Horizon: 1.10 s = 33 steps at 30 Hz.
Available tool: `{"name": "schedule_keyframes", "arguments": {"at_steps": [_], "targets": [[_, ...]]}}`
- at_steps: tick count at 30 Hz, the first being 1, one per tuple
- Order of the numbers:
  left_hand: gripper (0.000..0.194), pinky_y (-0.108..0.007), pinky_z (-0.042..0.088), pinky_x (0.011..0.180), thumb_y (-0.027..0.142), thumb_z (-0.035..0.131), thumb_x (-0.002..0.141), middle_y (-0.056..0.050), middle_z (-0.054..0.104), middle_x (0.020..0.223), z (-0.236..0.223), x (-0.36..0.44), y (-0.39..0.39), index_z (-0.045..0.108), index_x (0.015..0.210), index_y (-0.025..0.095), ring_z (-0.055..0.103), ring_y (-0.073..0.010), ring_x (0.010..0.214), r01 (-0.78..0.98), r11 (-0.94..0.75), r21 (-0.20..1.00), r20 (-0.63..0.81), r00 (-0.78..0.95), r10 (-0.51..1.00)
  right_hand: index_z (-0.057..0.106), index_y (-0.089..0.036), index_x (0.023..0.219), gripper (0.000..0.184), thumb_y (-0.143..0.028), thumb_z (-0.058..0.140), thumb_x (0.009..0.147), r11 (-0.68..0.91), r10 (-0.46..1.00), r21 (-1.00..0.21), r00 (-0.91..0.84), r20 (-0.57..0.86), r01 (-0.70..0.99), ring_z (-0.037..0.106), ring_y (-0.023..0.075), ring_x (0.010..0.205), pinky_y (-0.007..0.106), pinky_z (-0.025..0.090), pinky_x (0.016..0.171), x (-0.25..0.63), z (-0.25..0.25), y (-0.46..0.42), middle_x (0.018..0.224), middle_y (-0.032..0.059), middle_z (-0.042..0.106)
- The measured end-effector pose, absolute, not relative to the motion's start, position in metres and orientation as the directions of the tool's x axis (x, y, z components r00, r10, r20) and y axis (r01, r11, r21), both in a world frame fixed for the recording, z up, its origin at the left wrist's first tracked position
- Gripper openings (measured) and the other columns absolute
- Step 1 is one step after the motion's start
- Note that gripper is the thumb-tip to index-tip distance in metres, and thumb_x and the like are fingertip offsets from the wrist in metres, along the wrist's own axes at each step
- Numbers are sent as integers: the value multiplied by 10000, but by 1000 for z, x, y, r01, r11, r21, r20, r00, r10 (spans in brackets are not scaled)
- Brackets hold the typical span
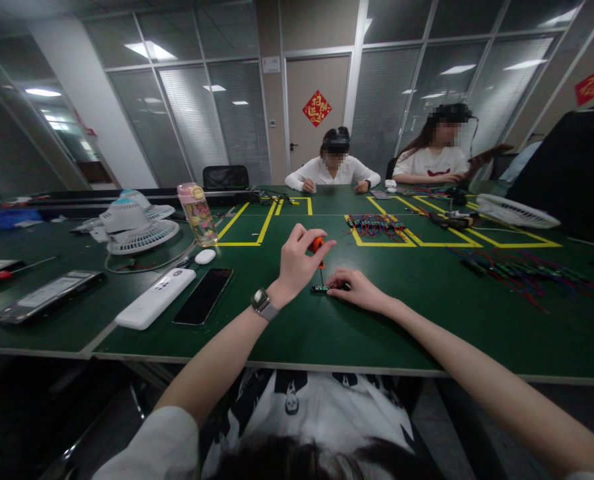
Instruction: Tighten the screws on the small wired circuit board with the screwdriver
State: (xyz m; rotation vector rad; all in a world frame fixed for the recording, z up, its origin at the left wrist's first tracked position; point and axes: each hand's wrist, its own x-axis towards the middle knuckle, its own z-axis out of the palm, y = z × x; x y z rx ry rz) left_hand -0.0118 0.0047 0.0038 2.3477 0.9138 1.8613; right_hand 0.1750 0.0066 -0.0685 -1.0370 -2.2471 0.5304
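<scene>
An orange-and-black screwdriver (319, 245) stands upright, its handle gripped by the fingers of my left hand (297, 257). Its thin shaft points down to a small green circuit board (319, 289) on the table. My right hand (353, 289) rests low on the table, its closed fingers holding the board's right end. The fingers partly cover that end of the board. A watch is on my left wrist.
A black phone (203, 296), a white power bank (155, 299), a water bottle (197, 215) and a white fan (139, 227) lie to the left. Wired boards (377, 227) sit inside yellow tape, with more (531, 270) at right. Two people (333, 167) sit opposite.
</scene>
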Motion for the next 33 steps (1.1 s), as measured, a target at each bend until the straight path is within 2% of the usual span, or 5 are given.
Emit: {"name": "schedule_keyframes", "arguments": {"at_steps": [6, 13, 21, 27, 33], "targets": [[305, -314, 467, 916, 263, 394, 978, -81, 607, 1128, 5, -11, 7, 606, 1189, 199, 585, -174, 1049, 261, -869, 420, 858, 199, 474, 715, -162, 886, 119, -241, 662, 815, 602, 790, -586, -511, 339, 542, 578, 153, 708, 267, 458, 662, 175, -68, 7, 800, 35, 608], [179, -240, 489, 761, 256, 644, 851, -25, 612, 894, 7, -9, 8, 694, 1014, 203, 593, -133, 834, 189, -793, 579, 796, 81, 600, 718, -168, 878, 107, -230, 669, 806, 608, 787, -572, -509, 348, 550, 580, 159, 713, 274, 459, 666, 175, -70, 8, 806, 38, 613], [354, -257, 507, 800, 223, 424, 963, -56, 628, 1106, 3, -8, 13, 539, 1297, 226, 641, -130, 889, 42, -739, 672, 714, 230, 662, 718, -158, 890, 119, -232, 665, 812, 608, 786, -578, -514, 343, 544, 579, 158, 712, 271, 457, 665, 175, -69, 7, 808, 41, 609], [183, -246, 476, 738, 305, 693, 816, -1, 564, 822, 6, -11, 8, 691, 975, 214, 549, -123, 745, 359, -810, 464, 844, 97, 527, 717, -163, 874, 100, -219, 668, 807, 608, 786, -582, -511, 347, 540, 577, 152, 704, 266, 455, 659, 175, -68, 6, 794, 33, 604], [333, -294, 439, 939, 219, 390, 973, -69, 597, 1128, 5, -11, 5, 574, 1250, 206, 568, -161, 1064, 281, -857, 433, 842, 214, 495, 716, -164, 873, 111, -242, 668, 811, 615, 781, -578, -517, 350, 537, 580, 155, 708, 269, 456, 658, 175, -69, 7, 795, 36, 611]]}}
